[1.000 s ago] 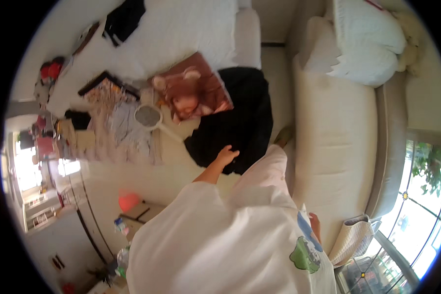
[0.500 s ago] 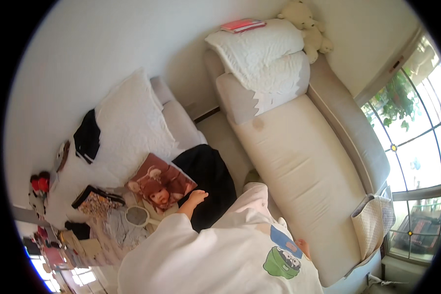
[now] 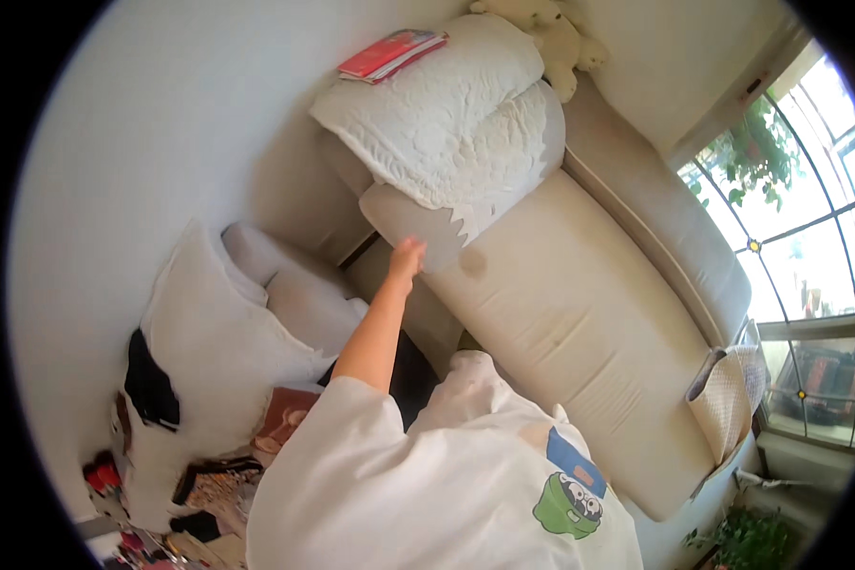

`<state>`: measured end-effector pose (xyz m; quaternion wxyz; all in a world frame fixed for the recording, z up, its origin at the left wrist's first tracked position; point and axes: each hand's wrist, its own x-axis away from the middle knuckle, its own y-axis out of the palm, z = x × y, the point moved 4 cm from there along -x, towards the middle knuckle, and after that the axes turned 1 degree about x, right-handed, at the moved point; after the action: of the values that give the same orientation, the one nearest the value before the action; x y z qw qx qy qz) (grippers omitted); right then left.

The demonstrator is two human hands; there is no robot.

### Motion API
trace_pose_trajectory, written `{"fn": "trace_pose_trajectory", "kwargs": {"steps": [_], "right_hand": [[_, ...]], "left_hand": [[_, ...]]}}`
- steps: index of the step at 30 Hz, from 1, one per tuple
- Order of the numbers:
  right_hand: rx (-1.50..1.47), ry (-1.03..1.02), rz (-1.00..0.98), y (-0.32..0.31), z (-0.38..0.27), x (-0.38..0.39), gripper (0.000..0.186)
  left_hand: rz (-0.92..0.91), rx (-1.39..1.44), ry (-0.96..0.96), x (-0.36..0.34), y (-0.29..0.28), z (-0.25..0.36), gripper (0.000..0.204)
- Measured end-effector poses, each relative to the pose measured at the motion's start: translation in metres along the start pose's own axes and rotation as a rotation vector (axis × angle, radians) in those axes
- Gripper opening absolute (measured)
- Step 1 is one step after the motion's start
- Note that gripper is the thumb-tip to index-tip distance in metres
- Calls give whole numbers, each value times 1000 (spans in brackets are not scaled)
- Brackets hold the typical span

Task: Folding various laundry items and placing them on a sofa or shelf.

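My left hand (image 3: pixel 408 263) reaches forward at the end of my stretched arm, close to the beige sofa's armrest (image 3: pixel 413 223). Its fingers look loosely apart, and nothing shows in them. A white quilted cover (image 3: pixel 456 133) drapes over that armrest. On the cover lies a red-covered book or booklet stack (image 3: pixel 389 57), beyond my hand's reach at this moment. A cream teddy bear (image 3: pixel 559 57) leans in the corner behind the cover. No part of my right hand shows; my white shirt (image 3: pixel 370 484) fills the lower middle.
The sofa's long seat (image 3: pixel 579 313) stretches along the right, below the barred window (image 3: pixel 788 209). At left, another seat (image 3: pixel 304 304) carries a white cover, a black cloth (image 3: pixel 150 380) and a brown picture cushion (image 3: pixel 283 418). A woven mat (image 3: pixel 722 408) hangs over the sofa's near end.
My left hand has moved forward from beside the picture cushion toward the sofa armrest. The view has shifted, bringing the red book nearer. My right hand, partly visible before, is gone from view.
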<state>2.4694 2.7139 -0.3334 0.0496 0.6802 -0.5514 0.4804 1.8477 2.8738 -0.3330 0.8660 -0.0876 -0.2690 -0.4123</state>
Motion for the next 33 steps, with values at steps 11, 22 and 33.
{"fn": "trace_pose_trajectory", "kwargs": {"steps": [11, 22, 33], "right_hand": [[-168, -91, 30, 78, -143, 11, 29], [-293, 279, 62, 109, -39, 63, 33], [-463, 292, 21, 115, -127, 36, 31]], "left_hand": [[243, 416, -247, -126, 59, 26, 44], [0, 520, -225, -137, 116, 7, 44], [-291, 477, -244, -83, 131, 35, 33]]}}
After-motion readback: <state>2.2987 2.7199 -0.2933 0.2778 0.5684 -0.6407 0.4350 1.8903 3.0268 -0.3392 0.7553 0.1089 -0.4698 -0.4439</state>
